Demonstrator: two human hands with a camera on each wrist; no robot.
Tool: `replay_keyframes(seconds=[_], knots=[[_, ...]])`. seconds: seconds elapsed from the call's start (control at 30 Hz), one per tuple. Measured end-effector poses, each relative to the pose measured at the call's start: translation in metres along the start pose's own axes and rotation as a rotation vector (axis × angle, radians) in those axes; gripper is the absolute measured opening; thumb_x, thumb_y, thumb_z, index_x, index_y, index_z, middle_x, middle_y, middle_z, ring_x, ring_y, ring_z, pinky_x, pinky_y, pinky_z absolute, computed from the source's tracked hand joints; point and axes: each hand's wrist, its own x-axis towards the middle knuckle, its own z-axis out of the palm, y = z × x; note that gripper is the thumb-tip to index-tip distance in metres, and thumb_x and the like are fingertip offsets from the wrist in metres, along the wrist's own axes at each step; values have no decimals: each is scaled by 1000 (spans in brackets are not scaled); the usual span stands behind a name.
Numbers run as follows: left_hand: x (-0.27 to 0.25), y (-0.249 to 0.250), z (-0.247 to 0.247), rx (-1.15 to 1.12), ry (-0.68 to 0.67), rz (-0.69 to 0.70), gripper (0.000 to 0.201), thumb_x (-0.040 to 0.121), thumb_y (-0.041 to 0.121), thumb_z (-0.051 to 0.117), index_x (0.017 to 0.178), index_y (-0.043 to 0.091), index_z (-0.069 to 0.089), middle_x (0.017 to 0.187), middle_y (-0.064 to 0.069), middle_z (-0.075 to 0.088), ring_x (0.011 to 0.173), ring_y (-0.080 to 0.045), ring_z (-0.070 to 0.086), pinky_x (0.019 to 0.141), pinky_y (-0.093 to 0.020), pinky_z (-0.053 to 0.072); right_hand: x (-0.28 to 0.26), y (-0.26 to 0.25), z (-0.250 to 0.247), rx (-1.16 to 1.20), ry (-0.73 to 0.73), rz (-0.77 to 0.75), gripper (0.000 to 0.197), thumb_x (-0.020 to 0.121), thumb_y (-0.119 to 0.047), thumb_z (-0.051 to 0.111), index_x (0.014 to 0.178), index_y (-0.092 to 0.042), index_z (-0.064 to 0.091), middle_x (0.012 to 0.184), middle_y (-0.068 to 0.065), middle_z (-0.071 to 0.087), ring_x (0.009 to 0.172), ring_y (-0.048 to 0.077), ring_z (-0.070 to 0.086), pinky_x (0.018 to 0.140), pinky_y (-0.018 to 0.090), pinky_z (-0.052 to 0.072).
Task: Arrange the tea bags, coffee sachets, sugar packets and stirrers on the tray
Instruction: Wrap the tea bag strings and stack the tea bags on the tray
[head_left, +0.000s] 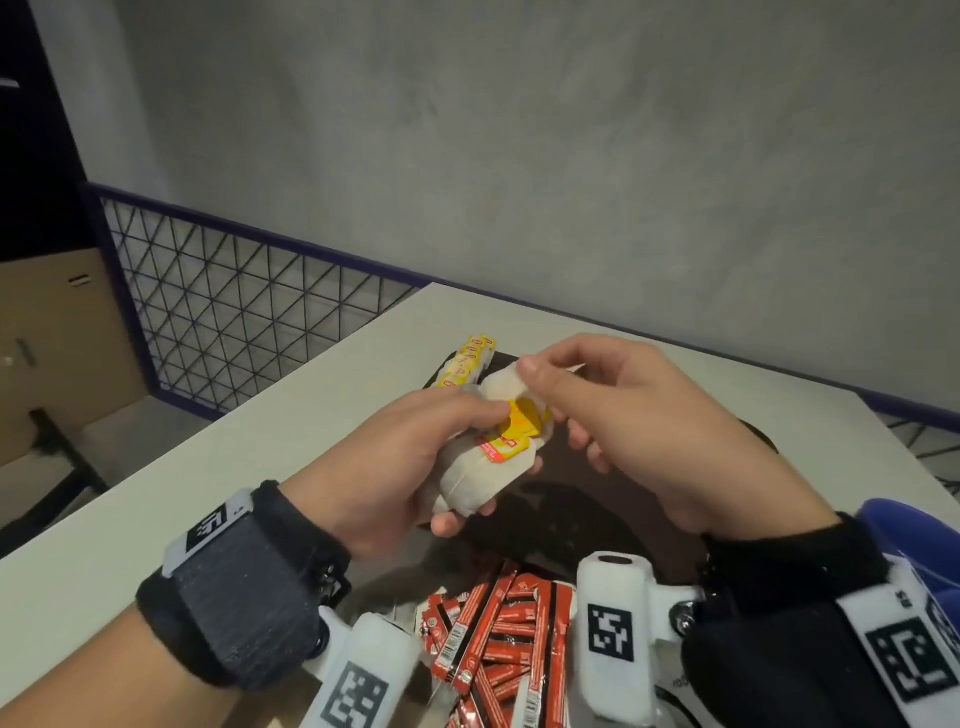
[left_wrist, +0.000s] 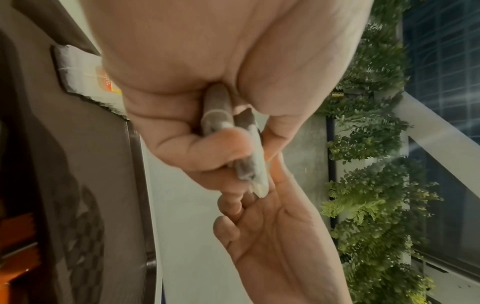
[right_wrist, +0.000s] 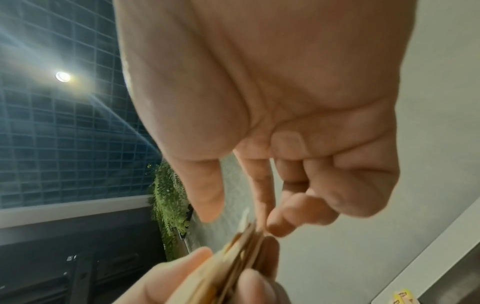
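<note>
Looking down from the head camera, the left hand (head_left: 384, 457) grips a stack of tea bags (head_left: 483, 467) with yellow and red tags, fingers curled round the stack and thumb pressed on top, held in the air above a dark tray (head_left: 623, 499) on a white table (head_left: 156, 493). The right hand (head_left: 639, 415) pinches the top tea bag between thumb and forefinger, its other fingers loosely curled beneath. A row of yellow-tagged tea bags (head_left: 467, 358) already lies at the tray's far left corner, so the arranging appears barely begun. A heap of red coffee sachets (head_left: 498, 634) waits near the tray's front edge, seemingly unsorted; no sugar packets or stirrers can be made out. A wire mesh fence (head_left: 234, 322) and a grey wall stand behind the table, and nothing blocks the tray's dark middle. From the left wrist camera, the left hand (left_wrist: 207, 102) clamps the tea bag stack (left_wrist: 233, 139) edge-on, with the right hand's fingers (left_wrist: 259, 226) just beneath it and the tray's rim (left_wrist: 135, 164) beside. From the right wrist camera, the right hand (right_wrist: 285, 123) meets the top of the stack (right_wrist: 244, 242), finger and thumb closing on it, though blur hides the exact contact.
</note>
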Motion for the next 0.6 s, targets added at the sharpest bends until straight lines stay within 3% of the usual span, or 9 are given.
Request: replay_keyframes(seconds=[0.1,0.17,0.23,0.37,0.43,0.53,0.6], knots=[[1,1,-1,-2,28,20,32,92,32,60,111,7,67,93,-15,74,51,-15,57,34,-19,35,5,2,-5,68,98,14,29,92,-54,65,90,-26,73,71,-8,63,62,9,54,57,28,41],[1,2,-2,-9,42,33,32,96,32,59,113,7,68,93,-15,74,51,-14,56,34,-18,35,4,2,-10,88,101,-8,22,89,-51,70,94,-29,73,77,-3,65,65,13,56,58,33,43],[1,2,-3,-13,46,46,28,97,32,58,109,9,70,93,-16,73,50,-14,56,34,-18,34,0,0,-14,86,43,-79,19,84,-37,78,101,-31,72,82,2,65,66,13,55,61,33,44],[1,2,-5,-24,25,69,24,97,33,59,95,14,74,90,-15,72,48,-13,56,34,-18,34,-4,-2,-15,3,-104,-269,40,79,-10,84,105,-37,72,100,15,60,73,17,52,68,30,48],[0,2,-5,-32,6,72,23,96,33,61,92,16,75,88,-14,71,47,-13,56,33,-17,34,-3,0,-13,-74,-112,-303,38,78,-10,85,102,-38,75,97,12,61,73,14,50,67,29,46],[-1,2,-7,-27,-41,72,25,97,35,64,102,12,73,91,-16,69,47,-12,58,33,-17,36,0,5,-10,-114,-104,-307,36,76,-11,86,100,-36,78,85,-2,66,68,9,51,65,26,45],[-1,3,-7,-21,-66,77,27,98,34,62,107,10,72,93,-16,69,46,-11,58,33,-16,37,0,6,-11,-131,-98,-305,35,76,-14,87,100,-38,79,87,-7,69,72,10,56,69,27,47]])
